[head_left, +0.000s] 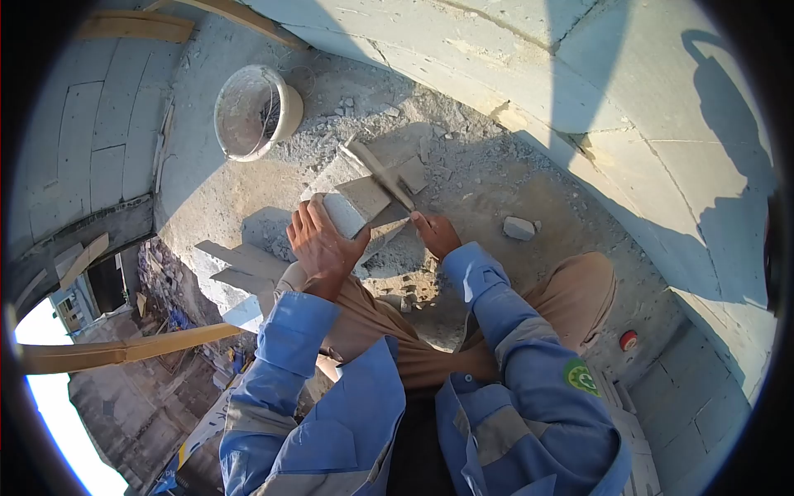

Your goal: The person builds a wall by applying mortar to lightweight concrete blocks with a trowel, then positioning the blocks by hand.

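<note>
Head view: left hand (321, 244) clamps down on the grey block (357, 207), fingers wrapped over its near end to brace it. Right hand (433, 232) closes around the trowel (382, 174) handle, blade lying across the block. Bucket (252, 112) sits beyond the block, rubble around it.

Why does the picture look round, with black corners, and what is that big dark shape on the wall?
In the head view a fisheye lens bends the pale block wall into curves and leaves black corners; low sunlight casts a person's shadow on that wall; the sky at lower left is glared white; the left hand on the grey stone block looks sharp.
</note>
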Available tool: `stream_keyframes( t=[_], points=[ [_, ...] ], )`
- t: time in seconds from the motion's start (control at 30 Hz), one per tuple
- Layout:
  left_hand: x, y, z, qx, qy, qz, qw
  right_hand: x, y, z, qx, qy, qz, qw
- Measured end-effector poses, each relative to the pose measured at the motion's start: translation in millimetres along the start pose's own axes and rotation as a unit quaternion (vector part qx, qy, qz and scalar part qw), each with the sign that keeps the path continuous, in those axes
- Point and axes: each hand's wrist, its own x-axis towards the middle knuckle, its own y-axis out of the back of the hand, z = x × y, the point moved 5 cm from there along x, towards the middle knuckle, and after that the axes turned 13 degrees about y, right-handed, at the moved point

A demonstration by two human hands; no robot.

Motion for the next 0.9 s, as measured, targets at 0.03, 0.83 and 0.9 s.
stream_keyframes(
  t=[0.03,0.83,0.9],
  points=[
    [2,3,2,0.0,-0.004,0.008,1.0,3,0,-9,0.001,0.007,0.004,1.0],
    [18,0,-31,-0.143,-0.071,-0.221,0.962,-19,29,-86,0.174,-0.027,0.105,0.979],
    [15,12,-33,-0.152,-0.087,-0.194,0.965,-28,40,-90,0.163,-0.052,0.127,0.977]
  ],
)
